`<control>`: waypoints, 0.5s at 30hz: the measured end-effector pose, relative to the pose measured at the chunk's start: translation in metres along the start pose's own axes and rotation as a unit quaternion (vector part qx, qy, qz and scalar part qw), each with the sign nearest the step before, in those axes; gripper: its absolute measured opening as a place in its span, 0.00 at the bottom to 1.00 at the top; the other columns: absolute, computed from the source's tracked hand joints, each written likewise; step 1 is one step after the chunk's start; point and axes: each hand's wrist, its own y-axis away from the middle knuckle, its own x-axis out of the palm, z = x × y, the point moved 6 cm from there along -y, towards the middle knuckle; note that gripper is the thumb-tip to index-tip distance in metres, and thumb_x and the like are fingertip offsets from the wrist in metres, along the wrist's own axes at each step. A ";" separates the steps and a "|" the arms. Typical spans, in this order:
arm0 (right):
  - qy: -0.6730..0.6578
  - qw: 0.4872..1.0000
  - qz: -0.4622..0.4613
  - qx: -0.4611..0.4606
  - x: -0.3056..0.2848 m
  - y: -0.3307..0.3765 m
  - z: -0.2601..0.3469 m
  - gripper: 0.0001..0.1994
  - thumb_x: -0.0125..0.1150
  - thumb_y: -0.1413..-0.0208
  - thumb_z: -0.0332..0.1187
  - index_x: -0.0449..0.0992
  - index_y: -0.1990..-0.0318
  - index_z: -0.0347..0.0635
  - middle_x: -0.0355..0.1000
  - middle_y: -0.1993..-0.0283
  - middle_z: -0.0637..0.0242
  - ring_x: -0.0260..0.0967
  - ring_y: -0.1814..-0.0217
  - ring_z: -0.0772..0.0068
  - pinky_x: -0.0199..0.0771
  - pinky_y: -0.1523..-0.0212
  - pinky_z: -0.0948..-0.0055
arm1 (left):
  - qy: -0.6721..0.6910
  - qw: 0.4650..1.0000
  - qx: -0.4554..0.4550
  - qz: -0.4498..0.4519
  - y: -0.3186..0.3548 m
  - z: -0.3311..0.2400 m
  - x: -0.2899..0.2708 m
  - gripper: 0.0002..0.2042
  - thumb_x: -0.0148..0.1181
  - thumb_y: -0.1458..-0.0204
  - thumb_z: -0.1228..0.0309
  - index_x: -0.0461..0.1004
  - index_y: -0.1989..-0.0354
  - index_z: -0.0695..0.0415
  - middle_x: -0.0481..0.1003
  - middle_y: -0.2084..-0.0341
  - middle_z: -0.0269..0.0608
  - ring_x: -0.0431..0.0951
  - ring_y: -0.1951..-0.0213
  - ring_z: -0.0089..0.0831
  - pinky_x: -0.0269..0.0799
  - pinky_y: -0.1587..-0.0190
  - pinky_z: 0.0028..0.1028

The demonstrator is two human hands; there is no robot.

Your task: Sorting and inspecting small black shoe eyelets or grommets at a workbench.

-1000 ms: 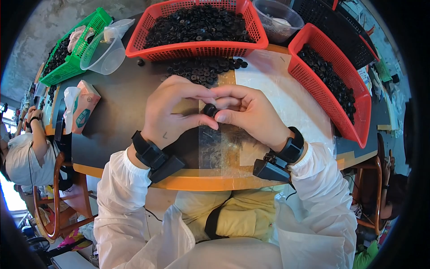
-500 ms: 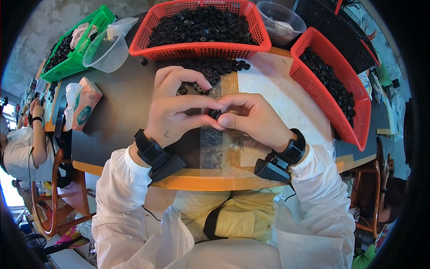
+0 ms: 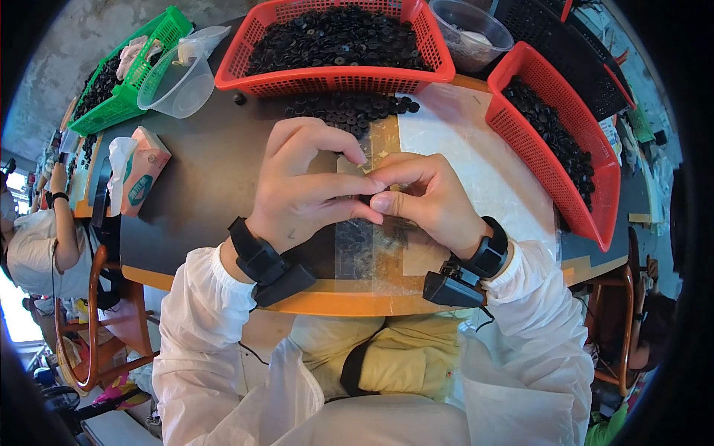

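Observation:
Over the middle of the table, my left hand (image 3: 297, 182) and my right hand (image 3: 431, 195) meet fingertip to fingertip. Between them they pinch a small black round part (image 3: 364, 198), mostly covered by the fingers. The left thumb and index finger are closed on it, while another left finger arches above. My right thumb and index finger press it from the other side. Just beyond the hands lies a pile of loose black discs (image 3: 348, 111), some showing centre holes. Behind that stands a red plastic basket (image 3: 335, 80) full of similar discs.
A second red basket (image 3: 599, 223) of black parts stands at right, beside a white sheet (image 3: 476, 160). At left are a tissue box (image 3: 149, 165), a clear tub (image 3: 186, 93) and a green basket (image 3: 123, 110). Another clear tub (image 3: 483, 53) stands far right. A person (image 3: 44, 238) sits at left.
Both hands have shifted slightly right, and the left hand has turned a little. The black part is more hidden between the fingertips now.

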 end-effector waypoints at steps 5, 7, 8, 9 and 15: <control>-0.042 0.999 -0.014 0.003 -0.001 -0.003 -0.003 0.10 0.67 0.48 0.29 0.80 0.59 0.35 0.75 0.64 0.69 0.68 0.64 0.82 0.69 0.63 0.78 | 0.007 1.000 -0.007 0.004 -0.003 -0.002 0.002 0.19 0.75 0.76 0.60 0.85 0.68 0.44 0.72 0.65 0.28 0.68 0.59 0.36 0.66 0.57 0.33; -0.110 0.993 0.019 0.036 0.003 -0.006 -0.004 0.10 0.67 0.47 0.28 0.78 0.58 0.36 0.71 0.66 0.72 0.66 0.63 0.83 0.69 0.63 0.79 | -0.010 1.000 -0.007 -0.007 -0.005 -0.003 -0.001 0.19 0.75 0.75 0.61 0.84 0.68 0.44 0.73 0.65 0.27 0.68 0.59 0.35 0.67 0.55 0.33; -0.104 0.994 0.012 0.031 0.003 -0.006 -0.002 0.10 0.67 0.47 0.28 0.78 0.58 0.36 0.71 0.66 0.72 0.66 0.63 0.83 0.69 0.63 0.79 | -0.027 0.999 -0.012 -0.014 -0.007 -0.005 -0.003 0.18 0.75 0.74 0.62 0.84 0.67 0.44 0.74 0.64 0.25 0.68 0.58 0.34 0.67 0.54 0.34; -0.075 0.997 0.005 0.009 0.003 -0.006 0.002 0.10 0.66 0.47 0.29 0.77 0.58 0.37 0.69 0.67 0.73 0.65 0.63 0.83 0.70 0.63 0.78 | -0.055 0.998 0.007 -0.029 -0.012 -0.012 -0.006 0.21 0.75 0.74 0.62 0.83 0.64 0.43 0.74 0.65 0.28 0.69 0.61 0.34 0.67 0.57 0.31; 0.262 0.936 -0.152 -0.181 -0.037 0.008 0.059 0.11 0.69 0.56 0.27 0.78 0.62 0.42 0.72 0.64 0.63 0.70 0.63 0.65 0.70 0.56 0.70 | 0.008 0.949 0.164 -0.268 -0.005 -0.106 -0.112 0.09 0.67 0.53 0.64 0.76 0.70 0.55 0.75 0.66 0.37 0.73 0.57 0.32 0.68 0.51 0.32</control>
